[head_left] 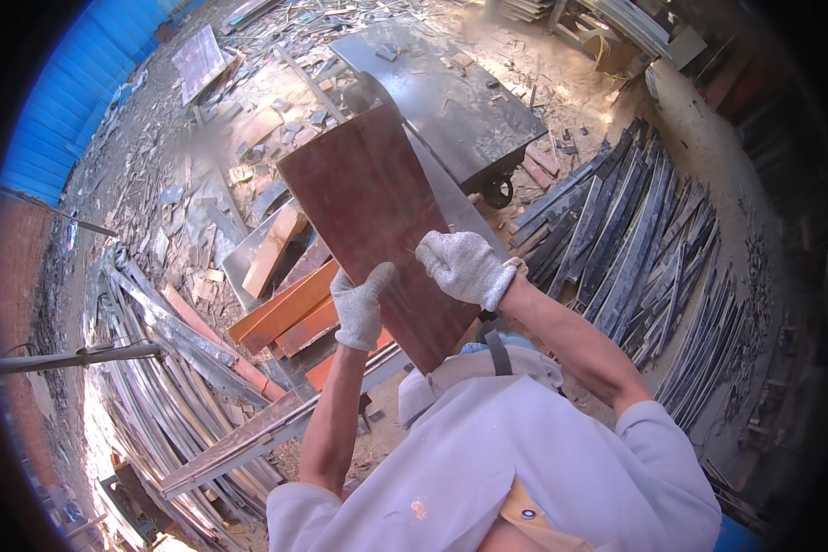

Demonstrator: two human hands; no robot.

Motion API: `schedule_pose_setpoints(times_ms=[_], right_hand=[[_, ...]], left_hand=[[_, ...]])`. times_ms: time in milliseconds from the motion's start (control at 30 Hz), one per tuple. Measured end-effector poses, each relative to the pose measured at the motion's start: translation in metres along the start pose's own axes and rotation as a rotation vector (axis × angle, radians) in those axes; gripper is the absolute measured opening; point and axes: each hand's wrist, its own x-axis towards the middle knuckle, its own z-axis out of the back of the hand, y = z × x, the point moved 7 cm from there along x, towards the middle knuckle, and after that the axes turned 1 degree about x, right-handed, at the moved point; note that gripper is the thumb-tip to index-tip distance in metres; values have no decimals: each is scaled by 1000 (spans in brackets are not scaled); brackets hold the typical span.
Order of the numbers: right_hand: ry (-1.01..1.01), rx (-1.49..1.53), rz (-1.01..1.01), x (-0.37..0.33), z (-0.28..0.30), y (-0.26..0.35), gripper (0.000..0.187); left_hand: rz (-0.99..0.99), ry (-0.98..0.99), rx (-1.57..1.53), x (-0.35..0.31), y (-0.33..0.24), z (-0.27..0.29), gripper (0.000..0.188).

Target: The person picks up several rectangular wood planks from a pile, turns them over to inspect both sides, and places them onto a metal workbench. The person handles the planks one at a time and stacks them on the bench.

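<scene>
I hold a dark red-brown plywood board [370,207] out in front of my chest, tilted away from me. My left hand [359,304], in a white knit glove, grips its near left edge. My right hand [465,265], also gloved, is closed over the board's near right edge. A grey panel [451,198] shows just behind the board on the right. My white sleeves and forearms come up from the lower edge.
A dark metal table on a small wheel [451,101] stands beyond the board. Orange planks [285,308] lie stacked below left. Grey strips are piled at left [156,368] and dark strips at right [635,248]. Wood scraps litter the dirt. A blue corrugated fence [74,101] runs along far left.
</scene>
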Motion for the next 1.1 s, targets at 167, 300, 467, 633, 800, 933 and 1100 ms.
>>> schedule_pose_setpoints(times_ms=[167, 300, 467, 633, 800, 933, 1100], right_hand=[[-70, 87, -157, -9, 14, -16, 15], [-110, 304, -210, -24, 31, -2, 13], [-191, 71, -59, -25, 20, 5, 13], [-231, 147, -54, -26, 28, 16, 9], [-212, 171, -146, -21, 17, 8, 11], [-236, 36, -81, -22, 6, 15, 18], [-166, 172, -177, -8, 3, -7, 19]], left_hand=[[54, 129, -30, -9, 2, -21, 21], [57, 96, -67, -8, 0, -24, 19], [70, 131, -83, -9, 0, -26, 18], [44, 120, -58, -9, 0, -16, 18], [82, 117, -83, -4, 9, -3, 25], [82, 104, -53, -5, 10, -1, 25], [49, 65, -26, -1, 10, -1, 18]])
